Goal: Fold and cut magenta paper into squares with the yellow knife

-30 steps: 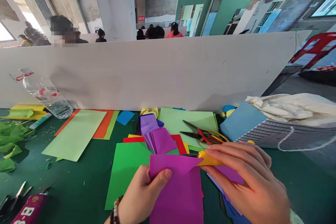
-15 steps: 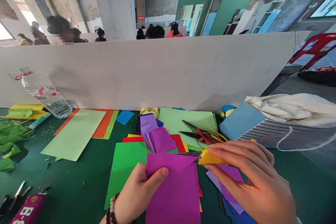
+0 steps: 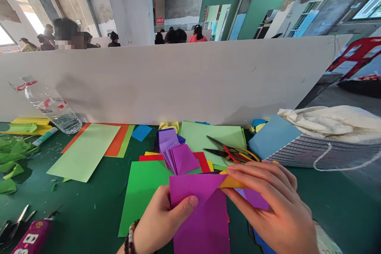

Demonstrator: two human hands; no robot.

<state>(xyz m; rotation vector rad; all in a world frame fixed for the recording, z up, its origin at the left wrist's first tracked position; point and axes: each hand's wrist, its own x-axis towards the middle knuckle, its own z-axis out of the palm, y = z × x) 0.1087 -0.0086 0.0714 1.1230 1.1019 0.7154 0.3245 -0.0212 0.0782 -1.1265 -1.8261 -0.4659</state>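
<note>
My left hand [image 3: 169, 216] grips a folded sheet of purple paper [image 3: 202, 222], thumb on its front face near the upper left. The sheet's top right corner shows a diagonal fold. My right hand [image 3: 270, 202] is closed around yellow-handled scissors [image 3: 233, 181] at that corner. Their dark blades point left along the paper's top edge and are mostly hidden behind it. Behind the sheet, small purple folded pieces [image 3: 181, 156] lie on green paper [image 3: 145, 194]. More purple paper [image 3: 256, 199] shows beneath my right hand.
Several scissors [image 3: 229, 151] rest on pale green paper [image 3: 214, 133]. A bag [image 3: 297, 151] stands at right, a water bottle [image 3: 56, 107] at left. Crumpled green paper [image 3: 13, 154], a glue stick [image 3: 44, 137] and a magenta box [image 3: 34, 236] lie left. A white partition [image 3: 178, 83] borders the table.
My right hand and the scissors have moved left, so the yellow handle now meets the paper's corner and less blade shows. My left hand and the paper shifted slightly right.
</note>
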